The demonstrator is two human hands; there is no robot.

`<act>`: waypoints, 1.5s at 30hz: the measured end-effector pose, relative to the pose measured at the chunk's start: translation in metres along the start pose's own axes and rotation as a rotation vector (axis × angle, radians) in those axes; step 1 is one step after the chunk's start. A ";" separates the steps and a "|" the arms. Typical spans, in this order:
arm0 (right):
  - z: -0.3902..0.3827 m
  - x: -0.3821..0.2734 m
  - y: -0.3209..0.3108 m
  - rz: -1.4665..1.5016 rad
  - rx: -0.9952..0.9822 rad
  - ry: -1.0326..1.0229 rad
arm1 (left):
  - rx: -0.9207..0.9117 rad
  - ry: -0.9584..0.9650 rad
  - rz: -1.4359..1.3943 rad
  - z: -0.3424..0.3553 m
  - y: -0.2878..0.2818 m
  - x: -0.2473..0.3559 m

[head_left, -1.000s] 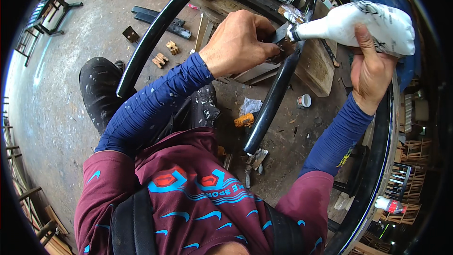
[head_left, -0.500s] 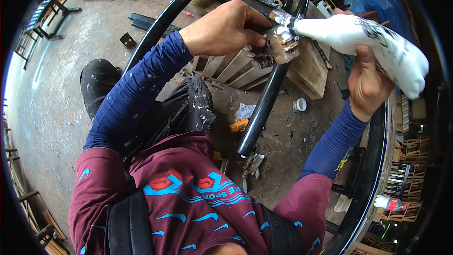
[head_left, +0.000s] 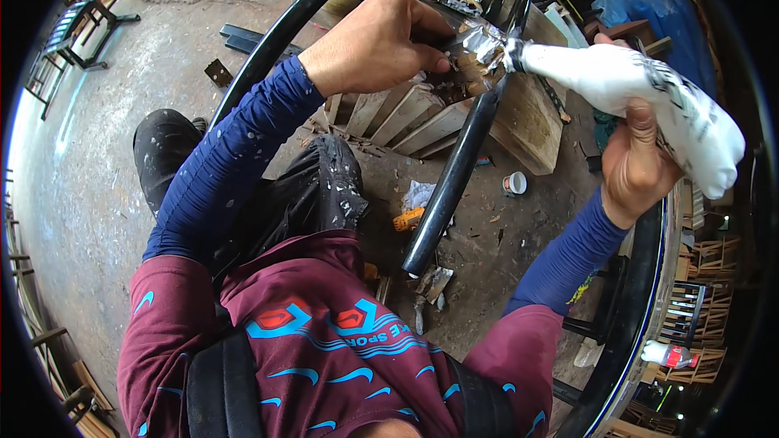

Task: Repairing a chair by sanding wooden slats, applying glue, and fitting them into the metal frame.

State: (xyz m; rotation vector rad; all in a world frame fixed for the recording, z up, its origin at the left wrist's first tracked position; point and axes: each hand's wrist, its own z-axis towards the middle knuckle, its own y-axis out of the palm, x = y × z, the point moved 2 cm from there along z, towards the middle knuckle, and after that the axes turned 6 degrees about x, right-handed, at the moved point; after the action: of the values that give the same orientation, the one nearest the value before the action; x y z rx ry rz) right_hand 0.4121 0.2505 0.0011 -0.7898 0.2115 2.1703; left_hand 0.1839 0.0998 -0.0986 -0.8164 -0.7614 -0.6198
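Observation:
My right hand [head_left: 637, 158] is wrapped round a soft white plastic bottle [head_left: 596, 73], held tilted with its narrow neck pointing left. The bottle's dark-ringed tip touches or almost touches a joint [head_left: 484, 47] smeared with shiny white stuff, where black frame parts meet bare, rough wood. On the other side of this joint is my left hand [head_left: 369, 40], its thumb and fingers closed together; what they grip is hidden. A black leg [head_left: 454, 182] slants down from the joint towards me. A curved black bar [head_left: 280, 45] runs beyond my left forearm.
Wooden slats and a block [head_left: 523, 130] lie under the joint. On the floor are a small white cup [head_left: 514, 183], an orange tool [head_left: 409, 220] and scraps. Blue plastic sheeting [head_left: 649, 8] is at the far right, and a red-labelled bottle [head_left: 670, 354] at the lower right.
The white bottle has tilted slightly, its tip shifting a little right and down. My left hand and the black frame have moved slightly left. The joint's white coating looks shinier.

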 end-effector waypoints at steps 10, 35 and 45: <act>0.010 0.045 -0.024 0.017 0.191 0.013 | 0.106 -0.082 -0.085 -0.003 0.007 -0.005; 0.014 0.017 0.049 -0.352 0.228 -0.135 | 0.418 -0.054 -0.173 -0.023 0.025 -0.002; -0.008 -0.003 0.062 -0.317 0.364 -0.088 | 0.432 -0.148 -0.348 -0.022 0.034 -0.016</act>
State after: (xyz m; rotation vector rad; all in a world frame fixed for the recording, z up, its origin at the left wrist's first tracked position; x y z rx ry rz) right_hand 0.3718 0.2038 -0.0099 -0.4825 0.3950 1.7934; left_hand 0.2076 0.1031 -0.1355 -0.3345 -1.1393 -0.6744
